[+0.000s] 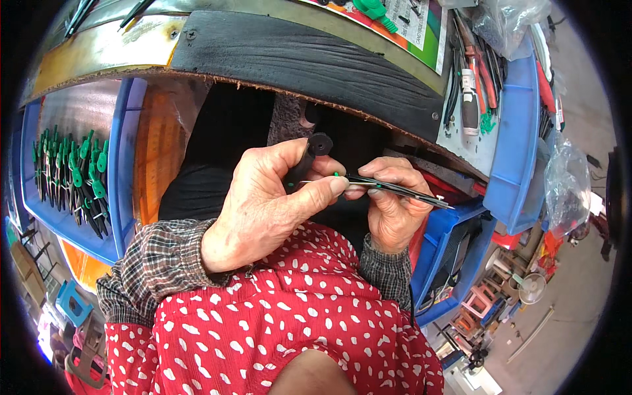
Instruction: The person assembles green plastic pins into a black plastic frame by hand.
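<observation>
I see blue plastic bins (517, 171) flanking a scuffed, wood-edged desk (296, 52); my left hand (260, 197) and right hand (395, 214) both grip one slim black tool (411, 193).

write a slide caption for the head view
Left hand and right hand hold a slim black part near the bench.

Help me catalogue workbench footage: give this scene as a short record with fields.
Left hand: grips a black round-ended piece, fingertips at one end of a slim black tool
Right hand: holds the slim black tool
Left side: blue bin of green-headed black tools
Bench: dark, worn front edge
</observation>
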The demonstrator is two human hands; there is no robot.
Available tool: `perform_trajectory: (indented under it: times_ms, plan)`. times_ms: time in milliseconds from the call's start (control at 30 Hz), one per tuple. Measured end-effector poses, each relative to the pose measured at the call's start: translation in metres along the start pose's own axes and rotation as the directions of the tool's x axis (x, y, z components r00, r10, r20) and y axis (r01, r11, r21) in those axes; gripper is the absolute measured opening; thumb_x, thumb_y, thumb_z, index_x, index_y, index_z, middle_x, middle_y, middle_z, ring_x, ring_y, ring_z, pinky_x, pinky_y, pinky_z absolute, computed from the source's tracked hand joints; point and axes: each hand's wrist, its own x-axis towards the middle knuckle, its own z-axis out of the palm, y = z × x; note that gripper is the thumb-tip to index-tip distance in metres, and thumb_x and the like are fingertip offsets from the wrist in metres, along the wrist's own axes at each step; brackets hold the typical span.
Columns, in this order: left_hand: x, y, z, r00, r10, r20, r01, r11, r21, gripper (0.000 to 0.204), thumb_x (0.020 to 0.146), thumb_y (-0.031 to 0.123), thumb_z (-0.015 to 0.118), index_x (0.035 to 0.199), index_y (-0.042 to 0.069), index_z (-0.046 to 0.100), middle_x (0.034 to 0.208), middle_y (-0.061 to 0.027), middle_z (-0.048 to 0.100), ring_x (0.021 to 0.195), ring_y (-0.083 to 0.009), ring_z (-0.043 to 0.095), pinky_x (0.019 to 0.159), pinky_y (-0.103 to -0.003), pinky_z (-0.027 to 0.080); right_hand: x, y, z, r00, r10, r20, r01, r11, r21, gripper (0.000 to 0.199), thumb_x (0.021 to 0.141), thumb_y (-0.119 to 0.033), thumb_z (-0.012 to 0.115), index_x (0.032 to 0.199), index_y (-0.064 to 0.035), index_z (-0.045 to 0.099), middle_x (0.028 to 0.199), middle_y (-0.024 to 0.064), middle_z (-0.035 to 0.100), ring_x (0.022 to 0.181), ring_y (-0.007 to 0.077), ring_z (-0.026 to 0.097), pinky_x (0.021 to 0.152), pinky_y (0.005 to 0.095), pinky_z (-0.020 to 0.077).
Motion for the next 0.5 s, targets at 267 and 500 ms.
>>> perform_trajectory:
  times_ms: [267, 500]
  plan:
    - [-0.0031, -0.0004, 0.0006, 1.0, 0.016, 0.006, -0.016, 1.0, -0.025, 0.014, 0.087, 0.006, 0.066, 0.098, -0.003, 0.064, 0.08, -0.0028, 0.064, 0.073, -0.0076, 0.059, 0.066, -0.022, 0.049, -0.0011, -0.0029, 0.0024, 1.0, -0.023, 0.015, 0.024, 0.997, -0.072, 0.022, 0.081, -0.002, 0.069, 0.1, 0.0062, 0.06, 0.1, 0.0231, 0.061, 0.081, 0.0275, 0.067, 0.065, 0.0361, 0.062]
    - [-0.0053, -0.0002, 0.0007, 1.0, 0.015, 0.013, -0.015, 1.0, 0.007, 0.015, 0.086, 0.006, 0.067, 0.098, -0.003, 0.064, 0.08, -0.0029, 0.064, 0.073, -0.0078, 0.059, 0.066, -0.022, 0.049, -0.0045, -0.0038, 0.0026, 0.999, -0.038, 0.006, 0.039, 0.99, -0.139, 0.022, 0.08, -0.002, 0.07, 0.099, 0.0056, 0.061, 0.099, 0.0228, 0.062, 0.084, 0.0274, 0.067, 0.065, 0.0355, 0.0617]
